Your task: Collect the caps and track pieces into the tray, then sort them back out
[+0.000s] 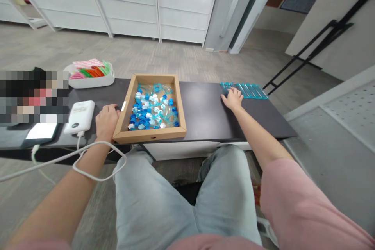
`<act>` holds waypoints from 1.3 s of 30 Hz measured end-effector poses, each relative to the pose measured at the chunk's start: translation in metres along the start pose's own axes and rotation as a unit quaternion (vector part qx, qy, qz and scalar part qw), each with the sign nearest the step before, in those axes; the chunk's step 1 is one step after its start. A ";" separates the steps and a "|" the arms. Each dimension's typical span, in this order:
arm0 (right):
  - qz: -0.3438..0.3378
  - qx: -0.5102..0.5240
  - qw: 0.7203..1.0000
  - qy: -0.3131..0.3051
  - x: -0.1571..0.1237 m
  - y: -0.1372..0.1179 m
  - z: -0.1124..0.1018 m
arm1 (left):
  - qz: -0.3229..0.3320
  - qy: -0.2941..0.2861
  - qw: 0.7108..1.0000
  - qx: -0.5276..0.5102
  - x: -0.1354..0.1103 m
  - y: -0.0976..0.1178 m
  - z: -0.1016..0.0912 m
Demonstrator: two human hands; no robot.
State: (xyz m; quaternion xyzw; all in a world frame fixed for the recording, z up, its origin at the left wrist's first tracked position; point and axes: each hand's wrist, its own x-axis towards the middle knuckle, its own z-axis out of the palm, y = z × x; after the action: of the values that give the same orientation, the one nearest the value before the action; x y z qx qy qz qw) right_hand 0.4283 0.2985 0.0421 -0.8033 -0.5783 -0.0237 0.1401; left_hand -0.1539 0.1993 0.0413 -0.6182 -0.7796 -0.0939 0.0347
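I see the row of translucent teal plastic bars (255,91) along the dark grey tabletop's (202,113) far edge, long axis left-to-right; the nearer right hand (234,99), thumb spread wide, is at its left end. The left hand (107,120) rests beside the shallow brown cardboard tray (181,111); I can't tell its grip.

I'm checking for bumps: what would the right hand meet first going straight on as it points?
Likely the teal pieces at the far edge of the table, just past the right hand; contact is unclear.
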 end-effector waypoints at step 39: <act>-0.358 0.177 0.914 -0.067 -0.131 -0.210 -0.031 | -0.021 0.004 0.998 -0.052 -0.005 0.008 -0.008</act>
State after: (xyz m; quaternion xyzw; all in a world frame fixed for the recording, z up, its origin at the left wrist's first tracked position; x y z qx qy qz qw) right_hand 0.1920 0.2314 0.0870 -0.5042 -0.8300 0.0840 0.2232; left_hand -0.1451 0.1952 0.0496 -0.6024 -0.7863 -0.1373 0.0043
